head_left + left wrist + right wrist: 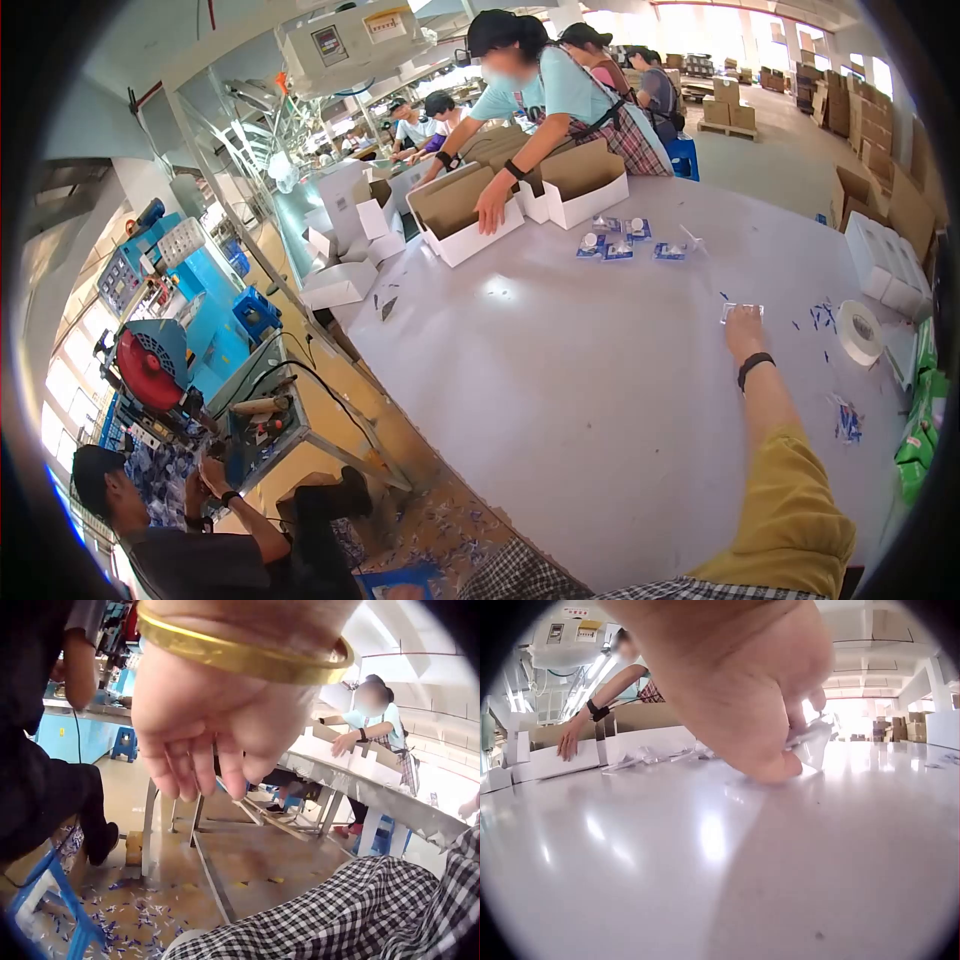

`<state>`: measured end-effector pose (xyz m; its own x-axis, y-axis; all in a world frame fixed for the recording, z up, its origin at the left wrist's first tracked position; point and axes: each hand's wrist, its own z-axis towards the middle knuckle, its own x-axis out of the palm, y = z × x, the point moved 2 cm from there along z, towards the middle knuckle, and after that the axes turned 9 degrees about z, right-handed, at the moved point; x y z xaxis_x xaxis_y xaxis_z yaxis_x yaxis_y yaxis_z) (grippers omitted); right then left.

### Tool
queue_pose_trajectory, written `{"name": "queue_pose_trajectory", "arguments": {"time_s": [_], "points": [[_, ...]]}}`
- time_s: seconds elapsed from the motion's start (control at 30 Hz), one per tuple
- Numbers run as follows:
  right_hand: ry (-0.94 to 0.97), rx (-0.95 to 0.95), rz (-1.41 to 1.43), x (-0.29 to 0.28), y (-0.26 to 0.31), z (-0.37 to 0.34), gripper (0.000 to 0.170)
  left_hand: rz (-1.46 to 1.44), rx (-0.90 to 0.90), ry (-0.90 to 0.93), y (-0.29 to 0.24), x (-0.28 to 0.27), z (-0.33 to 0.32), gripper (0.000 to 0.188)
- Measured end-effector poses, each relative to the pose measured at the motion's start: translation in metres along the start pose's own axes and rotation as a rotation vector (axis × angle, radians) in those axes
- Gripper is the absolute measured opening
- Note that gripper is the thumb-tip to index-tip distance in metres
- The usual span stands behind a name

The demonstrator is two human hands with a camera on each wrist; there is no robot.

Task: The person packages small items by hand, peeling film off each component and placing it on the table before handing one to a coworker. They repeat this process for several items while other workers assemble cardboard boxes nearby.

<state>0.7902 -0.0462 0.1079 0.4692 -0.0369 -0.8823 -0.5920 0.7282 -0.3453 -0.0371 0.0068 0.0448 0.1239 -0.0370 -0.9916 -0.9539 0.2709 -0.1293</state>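
Observation:
On the white table (540, 370), my right hand (743, 335) pinches a small clear plastic blister pack (815, 746) between thumb and fingers, close over the tabletop. Most of the pack is hidden behind the hand. Farther along the table lie several blue-and-clear packs (618, 250) in a loose group. My left hand (217, 727), with a gold bangle at its wrist, hangs beside the table over the floor, fingers loosely bent and holding nothing. It is outside the head view.
Across the table a person in an apron (570, 90) handles open white cartons (465, 235). To the right are a tape roll (860, 332), small blue scraps (823, 317), white boxes (888, 262) and green packages (925, 420). At left, another person sits near a red-and-blue machine (150, 365).

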Motion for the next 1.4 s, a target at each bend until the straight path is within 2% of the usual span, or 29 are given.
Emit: {"name": "queue_pose_trajectory", "arguments": {"time_s": [0.03,0.07,0.1,0.17,0.23,0.3,0.37,0.43,0.47,0.53,0.57,0.6,0.67,0.7,0.77,0.87,1.0,1.07,1.2,1.27,1.4], "points": [[0.006,0.004,0.0,-0.008,0.001,-0.006,0.023,-0.052,-0.019,0.009,-0.016,-0.013,0.005,0.027],[0.034,-0.028,0.124,-0.017,0.004,-0.009,0.022,-0.049,-0.011,0.01,-0.035,-0.028,0.012,0.027],[0.06,-0.059,0.248,-0.025,0.006,-0.014,0.022,-0.137,0.063,-0.033,-0.058,-0.046,0.019,0.026],[-0.084,-0.11,0.541,-0.023,0.021,-0.028,0.02,-0.231,0.143,-0.081,-0.091,-0.064,0.032,0.026],[-0.218,-0.241,0.997,-0.086,0.047,-0.063,0.016,-0.394,0.203,-0.099,-0.114,-0.066,0.05,0.024],[0.227,-0.059,1.513,-0.16,0.077,-0.103,0.017,-0.471,0.341,-0.133,-0.146,-0.079,0.064,0.023],[0.485,-0.087,1.782,-0.191,0.11,-0.139,0.02,-0.688,0.319,-0.037,-0.187,-0.112,0.06,0.011],[0.645,-0.132,1.997,-0.208,0.149,-0.177,0.025,-0.78,0.477,-0.13,-0.218,-0.131,0.057,0.014],[0.718,-0.14,2.018,-0.222,0.166,-0.196,0.025,-0.784,0.474,-0.13,-0.228,-0.138,0.054,0.014],[0.896,-0.173,2.017,-0.256,0.193,-0.233,0.024,-0.646,0.646,-0.365,-0.243,-0.153,0.045,0.022],[1.002,-0.199,1.996,-0.267,0.204,-0.249,0.023,-0.648,0.644,-0.361,-0.245,-0.156,0.042,0.022],[1.005,-0.197,1.996,-0.273,0.21,-0.261,0.023,-0.576,0.677,-0.386,-0.244,-0.16,0.039,0.024],[1.089,-0.405,2.011,-0.285,0.221,-0.283,0.022,-0.522,0.682,-0.368,-0.233,-0.158,0.034,0.025],[1.091,-0.403,2.012,-0.291,0.221,-0.287,0.022,-0.521,0.681,-0.366,-0.227,-0.156,0.031,0.025],[1.27,-0.403,1.845,-0.299,0.219,-0.296,0.021,-0.585,0.675,-0.304,-0.215,-0.152,0.025,0.024],[1.208,-0.502,1.919,-0.294,0.227,-0.311,0.025,-0.631,0.668,-0.266,-0.199,-0.145,0.018,0.022],[1.175,-0.551,1.875,-0.307,0.227,-0.32,0.023,-0.713,0.629,-0.211,-0.186,-0.136,0.012,0.02],[1.084,-0.631,1.822,-0.307,0.23,-0.322,0.025,-0.681,0.637,-0.257,-0.183,-0.134,0.009,0.017],[1.067,-0.658,1.839,-0.305,0.24,-0.324,0.025,-0.678,0.651,-0.319,-0.181,-0.138,0.005,0.015],[0.89,-0.751,1.762,-0.315,0.238,-0.319,0.025,-0.69,0.618,-0.323,-0.181,-0.135,0.005,0.013],[0.992,-0.664,1.7,-0.311,0.241,-0.303,0.026,-0.651,0.657,-0.347,-0.185,-0.135,0.006,0.013]]}}
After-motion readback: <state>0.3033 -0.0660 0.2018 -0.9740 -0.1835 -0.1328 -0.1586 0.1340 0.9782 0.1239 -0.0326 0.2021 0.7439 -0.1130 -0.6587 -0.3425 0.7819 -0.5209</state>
